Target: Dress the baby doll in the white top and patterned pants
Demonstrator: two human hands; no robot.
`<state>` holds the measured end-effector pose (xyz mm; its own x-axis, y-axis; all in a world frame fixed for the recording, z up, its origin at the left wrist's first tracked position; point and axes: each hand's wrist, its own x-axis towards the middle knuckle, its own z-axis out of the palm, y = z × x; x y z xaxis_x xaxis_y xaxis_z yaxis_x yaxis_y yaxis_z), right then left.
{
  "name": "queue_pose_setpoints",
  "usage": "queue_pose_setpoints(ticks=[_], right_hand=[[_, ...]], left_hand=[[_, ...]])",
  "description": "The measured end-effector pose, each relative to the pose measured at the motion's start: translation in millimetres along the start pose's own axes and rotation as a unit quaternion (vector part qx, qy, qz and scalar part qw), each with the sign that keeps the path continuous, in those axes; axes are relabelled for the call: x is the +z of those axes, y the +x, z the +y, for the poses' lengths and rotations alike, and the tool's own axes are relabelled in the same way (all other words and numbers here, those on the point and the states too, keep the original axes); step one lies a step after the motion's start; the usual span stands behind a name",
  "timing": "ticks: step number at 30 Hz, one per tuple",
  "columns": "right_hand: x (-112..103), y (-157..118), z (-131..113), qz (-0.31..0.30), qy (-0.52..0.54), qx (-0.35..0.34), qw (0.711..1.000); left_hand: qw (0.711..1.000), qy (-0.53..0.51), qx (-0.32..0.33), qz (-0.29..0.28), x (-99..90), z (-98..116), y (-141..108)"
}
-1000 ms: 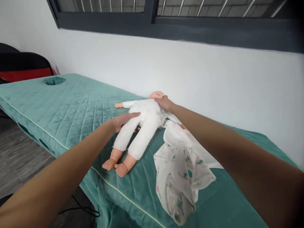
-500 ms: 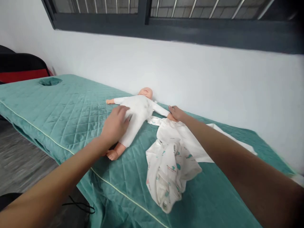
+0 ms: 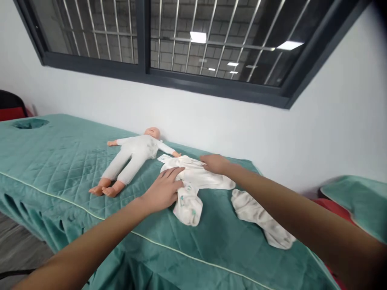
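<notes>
A doll with a white cloth body lies on its back on the green quilted bed cover, its head toward the wall. Right of it is a crumpled white baby garment with small green prints on its lower part. My left hand rests on the garment's near left side, fingers stretched out and thumb apart. At the far right edge of the garment, my right hand is closed on the fabric; its fingertips are partly hidden. The doll's hand touches or nearly touches the garment's far edge.
A second crumpled white cloth lies to the right, partly behind my right forearm. The white wall and barred window bound the bed's far side. A round hole is at the bed's left end. Red-and-black seating stands beyond.
The view has swung right and up. My left hand has left the doll's legs for the garment. My right hand has gone from the doll's hand to the garment, which is less bunched.
</notes>
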<state>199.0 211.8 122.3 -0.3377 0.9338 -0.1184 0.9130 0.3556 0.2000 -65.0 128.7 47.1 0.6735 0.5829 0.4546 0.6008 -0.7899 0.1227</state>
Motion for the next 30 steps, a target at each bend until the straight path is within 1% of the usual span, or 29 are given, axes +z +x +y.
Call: queue_pose_setpoints(ticks=[2, 3, 5, 6, 7, 9, 11, 13, 15, 17, 19, 21, 23, 24, 26, 28, 30], right_hand=[[-16, -36, -9, 0.012, -0.02, -0.064, 0.998], [-23, -57, -13, 0.024, -0.046, -0.117, 0.992], [-36, -99, -18, 0.042, -0.097, -0.188, 0.976], [-41, -120, -19, 0.048, -0.117, -0.206, 0.97], [-45, -141, -19, 0.05, -0.134, -0.207, 0.968], [-52, -180, -16, 0.052, -0.152, -0.188, 0.969], [-55, -213, -10, 0.055, -0.154, -0.155, 0.974], [-56, -241, -5, 0.06, -0.143, -0.123, 0.98], [-55, -263, -5, 0.066, -0.115, -0.094, 0.987], [-55, -278, -9, 0.07, -0.056, -0.049, 0.995], [-54, -288, -16, 0.068, 0.042, -0.003, 0.997], [-52, -291, -24, 0.058, 0.169, 0.023, 0.984], [-45, -289, -31, 0.045, 0.306, 0.034, 0.951], [-40, -287, -34, 0.044, 0.369, 0.041, 0.927], [-27, -279, -42, 0.062, 0.478, 0.06, 0.874], [-10, -271, -54, 0.098, 0.578, 0.079, 0.807], [9, -262, -70, 0.143, 0.672, 0.09, 0.721]], left_hand=[[0.999, -0.016, 0.001, 0.029, -1.8, 24, 19], [0.999, -0.02, 0.008, 0.036, -1.9, 36, 28], [0.999, -0.019, 0.035, 0.031, -1.6, 60, 44], [0.998, -0.012, 0.056, 0.022, -1.6, 70, 51], [0.997, 0.002, 0.082, 0.014, -2.1, 80, 57], [0.99, 0.044, 0.132, 0.01, -4.8, 97, 64], [0.98, 0.092, 0.172, 0.027, -10.6, 110, 68], [0.969, 0.133, 0.201, 0.061, -19.6, 123, 71], [0.954, 0.167, 0.223, 0.109, -30.9, 134, 73], [0.94, 0.186, 0.234, 0.165, -43.1, 143, 77], [0.93, 0.178, 0.236, 0.218, -55.0, 151, 80], [0.927, 0.154, 0.226, 0.254, -65.9, 156, 82], [0.932, 0.142, 0.206, 0.263, -75.2, 162, 83], [0.936, 0.148, 0.193, 0.256, -78.9, 165, 82], [0.945, 0.177, 0.154, 0.227, -83.8, 173, 79], [0.956, 0.204, 0.089, 0.191, -83.6, 184, 74], [0.969, 0.191, 0.012, 0.156, -78.6, 196, 63]])
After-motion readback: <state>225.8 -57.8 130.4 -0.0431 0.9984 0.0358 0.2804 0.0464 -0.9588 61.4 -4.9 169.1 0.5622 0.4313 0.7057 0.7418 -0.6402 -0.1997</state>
